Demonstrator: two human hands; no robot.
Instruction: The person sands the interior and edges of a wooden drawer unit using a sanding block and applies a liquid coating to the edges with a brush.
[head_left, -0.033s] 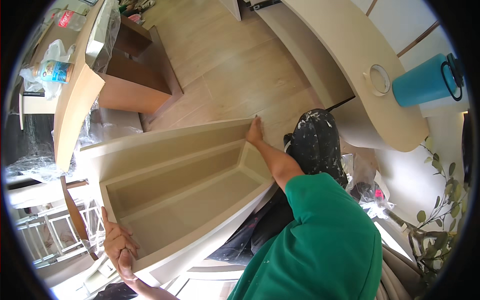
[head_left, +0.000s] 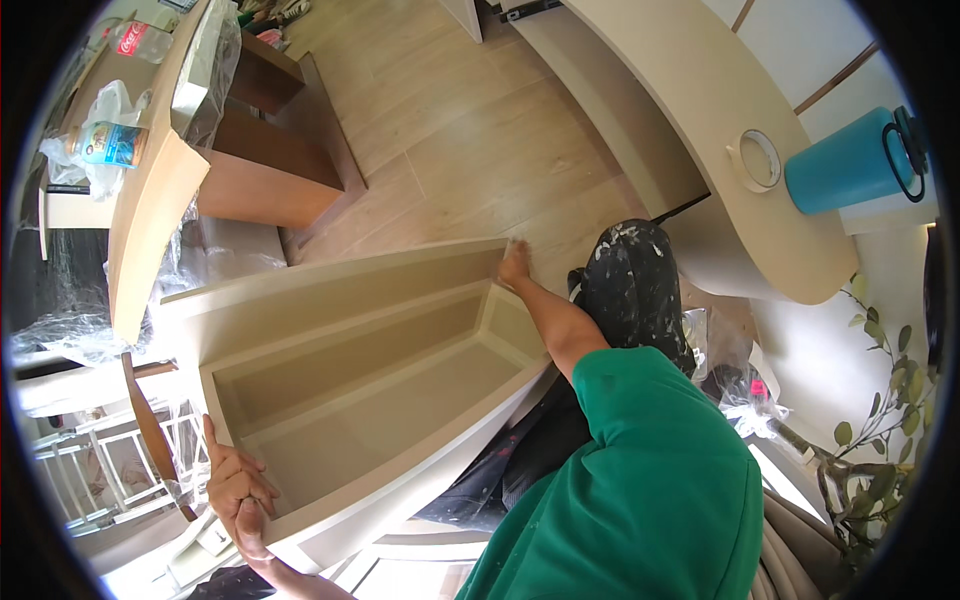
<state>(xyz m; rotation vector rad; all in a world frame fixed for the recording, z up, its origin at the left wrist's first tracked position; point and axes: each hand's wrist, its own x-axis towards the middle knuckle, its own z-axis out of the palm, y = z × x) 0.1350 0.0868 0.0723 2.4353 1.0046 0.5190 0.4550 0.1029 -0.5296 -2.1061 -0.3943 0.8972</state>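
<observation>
A beige wooden drawer [head_left: 375, 425] with a long front panel [head_left: 340, 275] lies tilted across my lap, its hollow side facing up. My left hand [head_left: 238, 490] grips the near left corner, with fingers curled over the end wall and rim. At the far right end of the front panel, my right hand [head_left: 514, 265] holds on by the edge; part of its fingers is hidden or blurred. The inside of the drawer holds nothing that I can see.
A curved beige counter [head_left: 720, 150] at right carries a tape roll [head_left: 754, 161] and a blue bottle [head_left: 845, 160]. Left stands a brown wooden desk [head_left: 160, 215] with bottles and plastic wrap. My paint-spotted knee [head_left: 635, 280] is beside the drawer. A leafy plant [head_left: 880, 440] stands at right.
My right hand has shifted very slightly at the end of the front panel. The drawer and my left hand stay in place.
</observation>
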